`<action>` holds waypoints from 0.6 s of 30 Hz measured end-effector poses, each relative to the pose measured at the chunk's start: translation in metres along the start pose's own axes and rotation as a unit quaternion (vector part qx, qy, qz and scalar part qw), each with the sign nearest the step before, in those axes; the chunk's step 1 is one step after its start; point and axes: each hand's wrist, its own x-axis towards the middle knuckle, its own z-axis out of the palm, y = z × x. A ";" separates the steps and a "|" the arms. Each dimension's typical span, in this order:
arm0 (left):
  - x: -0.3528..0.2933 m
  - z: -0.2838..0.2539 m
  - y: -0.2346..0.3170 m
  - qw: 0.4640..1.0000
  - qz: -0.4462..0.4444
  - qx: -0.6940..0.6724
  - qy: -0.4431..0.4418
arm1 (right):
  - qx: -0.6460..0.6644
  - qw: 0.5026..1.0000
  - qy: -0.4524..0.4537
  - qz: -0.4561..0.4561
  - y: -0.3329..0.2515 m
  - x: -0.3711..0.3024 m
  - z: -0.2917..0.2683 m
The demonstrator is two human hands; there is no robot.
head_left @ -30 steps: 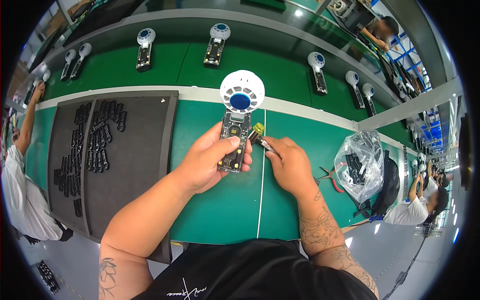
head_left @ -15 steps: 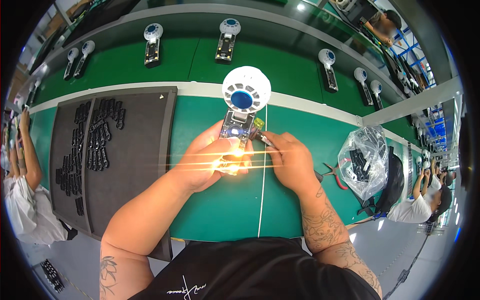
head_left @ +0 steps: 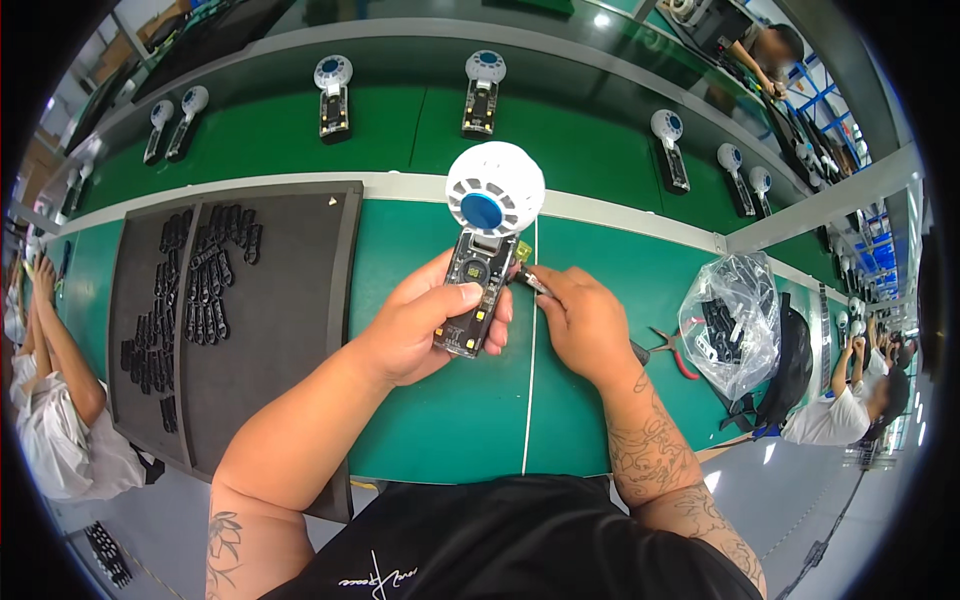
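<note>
My left hand [head_left: 425, 320] is wrapped round the dark handle of a handheld device [head_left: 478, 285], thumb across its bare circuit board. Its round white head with a ring of dark slots and a blue disc points away from me. The small lamps on the board are unlit. At the handle's right edge, my right hand [head_left: 585, 325] pinches a slim dark plug-like piece [head_left: 535, 283]. A yellow-green part [head_left: 523, 252] sits just above that piece, against the device. Whether the piece is plugged into the handle I cannot tell.
A grey tray [head_left: 270, 400] with rows of small black parts lies at left. Pliers with red handles [head_left: 680, 358] and a clear plastic bag [head_left: 735, 325] of black parts lie at right. Similar devices [head_left: 482, 95] stand along the green conveyor behind. Other people work on both sides.
The bright lamps on the device's handle have gone dark. Devices on the conveyor appear slightly further right and lower in the view. Both hands keep their hold.
</note>
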 end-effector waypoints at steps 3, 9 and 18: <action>0.000 -0.004 0.000 1.000 -0.004 -0.003 -0.005 | -0.002 1.000 -0.004 0.010 0.002 -0.001 0.002; 0.005 -0.010 0.002 0.999 0.001 -0.044 -0.031 | 0.000 1.000 0.006 -0.004 0.000 -0.001 -0.005; 0.000 -0.007 -0.006 0.998 0.030 -0.043 -0.016 | -0.029 0.994 0.102 -0.030 -0.004 -0.009 0.009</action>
